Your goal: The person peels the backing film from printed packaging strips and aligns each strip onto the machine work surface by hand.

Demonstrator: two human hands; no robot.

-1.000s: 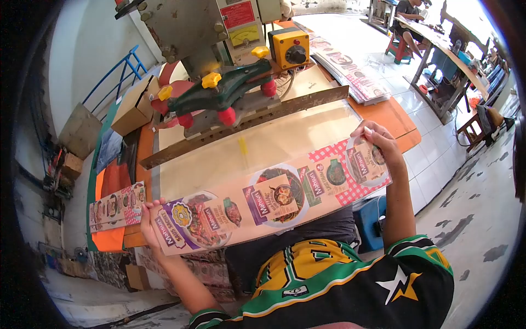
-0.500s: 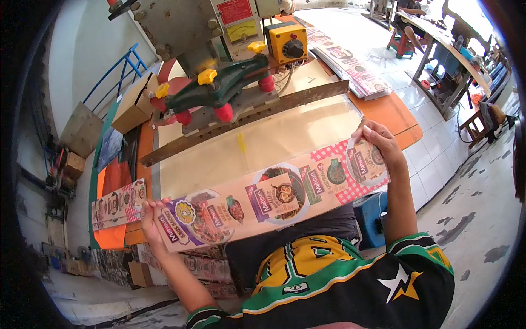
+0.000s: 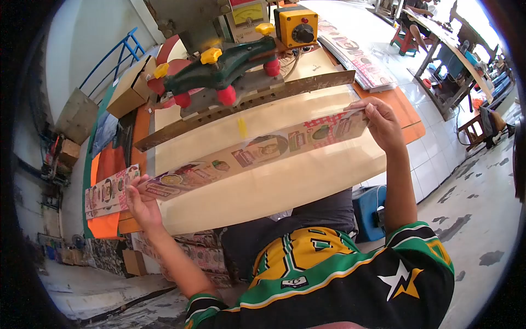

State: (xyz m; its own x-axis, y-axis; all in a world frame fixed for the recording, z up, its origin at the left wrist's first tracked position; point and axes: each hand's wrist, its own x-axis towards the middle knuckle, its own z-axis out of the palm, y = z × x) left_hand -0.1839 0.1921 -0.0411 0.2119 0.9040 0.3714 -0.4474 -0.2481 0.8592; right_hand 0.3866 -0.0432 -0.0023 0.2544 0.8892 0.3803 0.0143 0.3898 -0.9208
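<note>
A long printed strip with food pictures [image 3: 257, 151] is stretched between my two hands, tilted and seen at a shallow angle above the pale machine bed [image 3: 263, 189]. My left hand [image 3: 145, 205] grips its left end, and my right hand [image 3: 381, 122] pinches its right end between thumb and fingers. Beyond the strip, a long metal bar [image 3: 252, 107] crosses the bed beneath a dark green press arm [image 3: 222, 74] with yellow knobs and red feet. Close to my left hand, smaller printed strips [image 3: 112, 192] lie on the table's left side.
A stack of printed sheets [image 3: 361, 63] lies at the back right of the orange table [image 3: 402, 118]. A cardboard box [image 3: 131, 88] stands at the back left. A yellow control box [image 3: 296, 27] is behind the bar. Another person [image 3: 416, 24] sits at a far workbench.
Both hands have moved up and away from my body with the strip, which has tilted to a flatter viewing angle. More of the pale bed's front now shows.
</note>
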